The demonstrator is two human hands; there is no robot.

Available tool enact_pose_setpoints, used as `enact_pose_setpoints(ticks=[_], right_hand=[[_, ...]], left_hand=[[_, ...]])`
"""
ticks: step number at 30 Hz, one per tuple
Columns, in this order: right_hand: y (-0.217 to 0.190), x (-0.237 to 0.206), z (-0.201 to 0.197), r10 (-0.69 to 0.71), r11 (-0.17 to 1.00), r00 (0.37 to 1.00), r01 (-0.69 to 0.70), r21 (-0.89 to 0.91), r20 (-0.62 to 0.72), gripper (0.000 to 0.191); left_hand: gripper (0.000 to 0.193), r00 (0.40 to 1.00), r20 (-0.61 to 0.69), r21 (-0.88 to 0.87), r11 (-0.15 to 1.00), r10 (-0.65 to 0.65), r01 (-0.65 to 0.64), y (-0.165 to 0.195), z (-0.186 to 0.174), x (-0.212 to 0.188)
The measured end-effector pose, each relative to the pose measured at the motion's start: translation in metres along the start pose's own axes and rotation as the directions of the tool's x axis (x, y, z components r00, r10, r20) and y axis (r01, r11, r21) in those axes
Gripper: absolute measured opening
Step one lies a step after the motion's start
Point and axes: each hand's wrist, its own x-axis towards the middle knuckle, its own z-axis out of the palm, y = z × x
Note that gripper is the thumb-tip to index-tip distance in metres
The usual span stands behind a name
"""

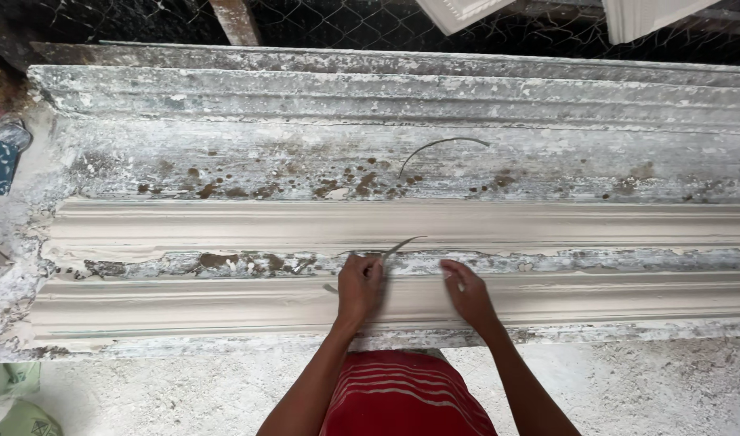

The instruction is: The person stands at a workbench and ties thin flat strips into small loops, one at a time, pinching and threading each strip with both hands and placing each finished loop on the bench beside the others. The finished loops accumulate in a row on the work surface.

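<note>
A long plaster-crusted workbench (pixel 402 161) holds two parallel strips of wet grey plaster moulding, a far one (pixel 305 226) and a near one (pixel 184 303). My left hand (pixel 359 284) rests on the near strip, closed around a thin curved strand (pixel 402 245) whose free end sticks up to the right. My right hand (pixel 467 292) lies on the same strip just to the right, fingers pinching something small and pale that I cannot make out. Between the two strips runs a rough, flaking ridge (pixel 224 262).
Another thin curved strand (pixel 443 145) lies on the stained bench surface further back. Wire mesh (pixel 346 24) and white cast pieces (pixel 459 10) hang behind the bench. Bags (pixel 14 404) sit on the dusty floor at lower left. My red striped garment (pixel 402 396) is below.
</note>
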Motion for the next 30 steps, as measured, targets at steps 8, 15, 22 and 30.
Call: enact_pose_setpoints(ticks=[8,15,22,30], right_hand=[[-0.019,0.018,-0.006,-0.199,0.865,0.978,0.15,0.479,0.054,0.028],[0.021,0.034,-0.04,-0.223,0.839,0.97,0.142,0.525,0.094,0.018],[0.052,0.044,-0.063,-0.209,0.826,0.949,0.041,0.562,0.238,0.016],[0.061,0.056,-0.086,-0.25,0.889,0.901,0.069,0.453,0.353,0.017]], left_hand=[[0.024,0.983,0.183,-0.207,0.978,0.029,0.01,0.033,0.041,0.003],[0.02,0.977,0.194,-0.209,0.977,0.085,-0.043,0.061,0.075,-0.005],[0.023,0.976,0.21,-0.248,0.969,0.062,-0.008,0.075,0.09,-0.02],[0.029,0.956,0.292,-0.269,0.957,-0.028,0.11,0.094,0.091,-0.016]])
